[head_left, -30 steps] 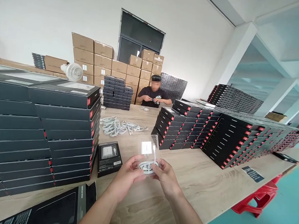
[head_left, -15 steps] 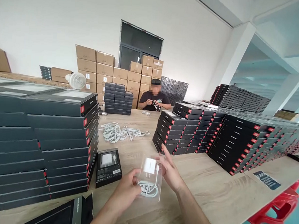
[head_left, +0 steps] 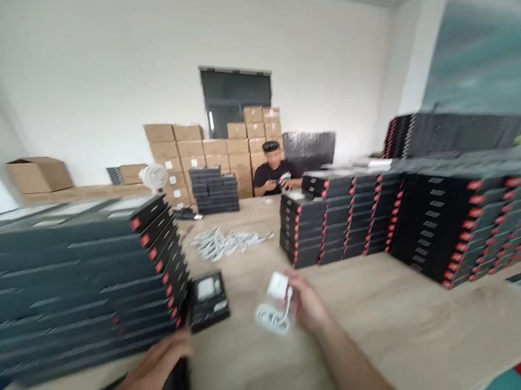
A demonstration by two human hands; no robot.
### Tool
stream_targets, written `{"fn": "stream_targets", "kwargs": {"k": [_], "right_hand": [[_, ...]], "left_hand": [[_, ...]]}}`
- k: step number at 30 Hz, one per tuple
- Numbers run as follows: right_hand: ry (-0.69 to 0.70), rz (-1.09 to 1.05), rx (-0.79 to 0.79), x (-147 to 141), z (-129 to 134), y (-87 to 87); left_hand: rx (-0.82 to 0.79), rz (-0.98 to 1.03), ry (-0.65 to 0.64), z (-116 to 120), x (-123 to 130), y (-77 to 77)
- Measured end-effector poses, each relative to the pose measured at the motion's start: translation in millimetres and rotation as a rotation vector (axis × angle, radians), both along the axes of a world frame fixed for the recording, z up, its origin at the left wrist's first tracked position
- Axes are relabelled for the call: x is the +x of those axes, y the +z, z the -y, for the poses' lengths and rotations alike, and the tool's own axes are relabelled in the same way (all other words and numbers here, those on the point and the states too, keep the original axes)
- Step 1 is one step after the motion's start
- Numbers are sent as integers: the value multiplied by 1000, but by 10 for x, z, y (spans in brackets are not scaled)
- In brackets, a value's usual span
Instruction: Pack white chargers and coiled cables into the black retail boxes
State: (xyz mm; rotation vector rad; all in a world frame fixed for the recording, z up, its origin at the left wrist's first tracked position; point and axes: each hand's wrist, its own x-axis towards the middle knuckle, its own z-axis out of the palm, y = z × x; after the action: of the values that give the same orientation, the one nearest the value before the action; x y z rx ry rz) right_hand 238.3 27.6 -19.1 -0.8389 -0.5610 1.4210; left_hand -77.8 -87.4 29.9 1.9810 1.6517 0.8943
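Note:
My right hand (head_left: 309, 304) grips the right edge of a clear plastic tray (head_left: 260, 298). In the tray sit a white charger plug (head_left: 278, 285) and a coiled white cable (head_left: 273, 319). Low on the left, my left hand (head_left: 160, 356) is over a black box (head_left: 180, 384), part of which shows beyond it at the bottom edge. Motion blurs the left fingers, so their grip is unclear. Between the hands and farther back lies a black retail box (head_left: 210, 301) with a charger pictured on it.
Tall stacks of black boxes stand at left (head_left: 83, 266) and right (head_left: 421, 228). White cables (head_left: 226, 243) lie in a heap mid-table. Across the table a person (head_left: 273, 169) handles something small. Cartons (head_left: 214, 148) and a white fan (head_left: 154, 177) are behind.
My left hand has let go of the tray and moved down left to the black box. The tray stays in my right hand. The whole view has shifted and blurred.

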Motion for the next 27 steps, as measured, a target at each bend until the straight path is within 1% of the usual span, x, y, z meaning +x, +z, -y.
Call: {"fn": "stream_targets", "kwargs": {"k": [1,2,3,5,6,8,10,13,16,19,23,25,27], "right_hand": [[15,-24,-21,29,13,2],[35,-47,-42,59,10,-16],[50,-68,-54,86,-4,-49],[82,-96,-67,125,-32,-124],[94,-103,-67,136,-35,-151],[104,-110,-60,151,-13,-165],[93,-114,-44,157,32,-144],[59,-130,-23,153,101,-102],[37,-159,-15,132,142,-63],[18,-199,-6,96,167,-12],[-10,-252,25,70,222,52],[-27,-270,34,84,267,70],[-49,-283,34,121,321,82]], "left_hand": [[-66,-152,-22,134,-61,79],[-168,-305,-25,244,-90,150],[-229,-419,-16,324,-95,204],[-324,-556,4,405,-75,250],[-324,-587,8,418,-63,249],[-277,-608,-13,414,-49,231],[-244,-604,-54,391,-45,226],[-317,-642,-88,346,-40,265],[-365,-691,-108,292,1,362],[-335,-661,-125,258,158,514],[-287,-557,-132,260,502,705],[-265,-491,-132,253,633,747],[-235,-472,-145,230,704,752]]}}
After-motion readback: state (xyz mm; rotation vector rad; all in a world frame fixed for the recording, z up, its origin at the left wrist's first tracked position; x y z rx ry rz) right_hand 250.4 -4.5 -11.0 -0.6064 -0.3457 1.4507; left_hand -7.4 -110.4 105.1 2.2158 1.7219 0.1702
